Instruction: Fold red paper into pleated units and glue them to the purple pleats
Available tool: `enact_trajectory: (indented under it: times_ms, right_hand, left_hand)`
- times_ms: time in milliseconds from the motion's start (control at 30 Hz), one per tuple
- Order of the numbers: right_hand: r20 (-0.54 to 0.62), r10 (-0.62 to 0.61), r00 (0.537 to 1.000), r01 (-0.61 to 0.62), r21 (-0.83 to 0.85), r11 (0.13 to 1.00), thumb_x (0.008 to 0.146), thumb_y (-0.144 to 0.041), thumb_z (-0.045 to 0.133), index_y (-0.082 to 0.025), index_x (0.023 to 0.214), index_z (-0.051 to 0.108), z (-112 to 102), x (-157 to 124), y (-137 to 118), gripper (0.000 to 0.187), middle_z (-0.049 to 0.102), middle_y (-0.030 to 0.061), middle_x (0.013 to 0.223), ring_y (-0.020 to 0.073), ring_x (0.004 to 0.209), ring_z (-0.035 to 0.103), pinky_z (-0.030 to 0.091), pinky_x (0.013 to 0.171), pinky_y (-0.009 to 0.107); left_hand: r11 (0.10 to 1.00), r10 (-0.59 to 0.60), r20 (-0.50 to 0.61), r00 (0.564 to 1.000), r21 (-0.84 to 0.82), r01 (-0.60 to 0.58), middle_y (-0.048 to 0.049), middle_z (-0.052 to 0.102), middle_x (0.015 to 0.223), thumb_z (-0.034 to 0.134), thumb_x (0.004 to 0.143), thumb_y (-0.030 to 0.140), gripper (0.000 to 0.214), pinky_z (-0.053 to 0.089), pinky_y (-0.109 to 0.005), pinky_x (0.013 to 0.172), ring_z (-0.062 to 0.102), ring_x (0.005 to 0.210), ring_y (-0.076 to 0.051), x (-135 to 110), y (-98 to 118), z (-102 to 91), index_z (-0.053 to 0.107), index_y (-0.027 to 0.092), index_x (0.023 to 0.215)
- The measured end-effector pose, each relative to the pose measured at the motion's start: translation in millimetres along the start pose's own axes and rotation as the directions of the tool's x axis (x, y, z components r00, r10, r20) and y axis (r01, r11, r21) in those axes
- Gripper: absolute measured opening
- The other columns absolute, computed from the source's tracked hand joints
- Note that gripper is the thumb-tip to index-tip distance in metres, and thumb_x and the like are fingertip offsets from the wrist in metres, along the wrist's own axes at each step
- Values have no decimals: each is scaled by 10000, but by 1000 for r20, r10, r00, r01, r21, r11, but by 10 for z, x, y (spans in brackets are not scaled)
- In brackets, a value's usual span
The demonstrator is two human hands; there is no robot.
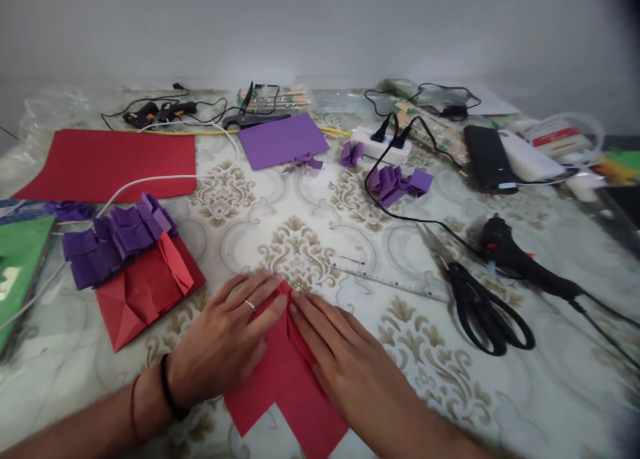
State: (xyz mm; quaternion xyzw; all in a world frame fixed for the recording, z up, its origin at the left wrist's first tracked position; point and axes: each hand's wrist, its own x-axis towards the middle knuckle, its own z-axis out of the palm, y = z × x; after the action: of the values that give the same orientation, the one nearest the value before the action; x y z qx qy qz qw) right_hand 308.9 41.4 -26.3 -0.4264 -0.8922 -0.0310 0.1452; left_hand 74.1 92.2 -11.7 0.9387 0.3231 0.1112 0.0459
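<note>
A folded sheet of red paper (277,379) lies on the table in front of me, its top coming to a point and its lower edge notched. My left hand (230,332), with a ring and a black wristband, rests on the paper's upper left side with its fingers stretched out. Flat along the right folded edge lies my right hand (345,359), fingers extended and close together. Both sets of fingertips meet near the top point, covering part of the folds. To the left sits a red folded paper piece (145,299) beside a row of purple folded paper pieces (120,236).
Black-handled scissors (485,306), a clear ruler (390,282) and a black glue gun (520,259) lie to the right. Its cord runs towards a white power strip (383,146). Red sheets (115,162), a purple sheet (283,139) and a black power bank (489,159) lie farther back.
</note>
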Motion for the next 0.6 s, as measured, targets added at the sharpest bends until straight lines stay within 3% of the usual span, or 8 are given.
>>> enact_trajectory:
  times_ms: [100, 200, 400, 500, 600]
  right_hand:
    - [-21, 1, 1000, 0, 18, 1000, 1082, -189, 429, -48, 1385, 686, -2, -98, -32, 421, 656, 155, 1511, 300, 1401, 581, 528, 1112, 418]
    - [-36, 38, 999, -36, 46, 998, 1115, -257, 435, -77, 1401, 681, 1, -221, -74, 419, 637, 124, 1542, 269, 1449, 545, 492, 1163, 393]
    - [-60, 40, 997, -34, 95, 995, 1098, -244, 489, -118, 1320, 736, 34, -408, -130, 355, 702, 52, 1469, 213, 1557, 426, 162, 1378, 394]
    - [-72, 31, 997, -24, 98, 995, 1087, -246, 509, -119, 1308, 742, 72, -437, -132, 345, 719, 46, 1445, 232, 1622, 307, 137, 1386, 421]
    - [-94, 19, 995, -9, 96, 995, 1092, -250, 500, -124, 1313, 741, 104, -445, -128, 351, 723, 50, 1436, 246, 1619, 316, 156, 1384, 442]
  left_hand:
    - [1000, 0, 25, 1000, 4, 0, -101, 569, 1599, 573, 882, 95, 643, 433, -521, 1216, 505, 1487, -313, 23, -8, -14, 544, 181, 1519]
    - [1000, 2, 41, 999, 4, -3, -87, 575, 1602, 563, 903, 114, 565, 445, -518, 1204, 497, 1494, -322, 34, -14, -19, 593, 167, 1465]
    - [996, 74, 85, 994, -58, -70, -78, 507, 1661, 429, 946, 34, 617, 366, -507, 1301, 375, 1596, -266, 32, -50, -14, 534, 171, 1539]
    - [985, 113, 128, 985, -141, -95, -79, 444, 1701, 374, 988, 19, 643, 343, -488, 1320, 294, 1637, -237, 40, -75, -32, 461, 189, 1603]
    - [974, 132, 148, 980, -202, -100, -64, 413, 1721, 370, 1028, 31, 607, 343, -435, 1321, 279, 1641, -217, 58, -97, -49, 439, 168, 1615]
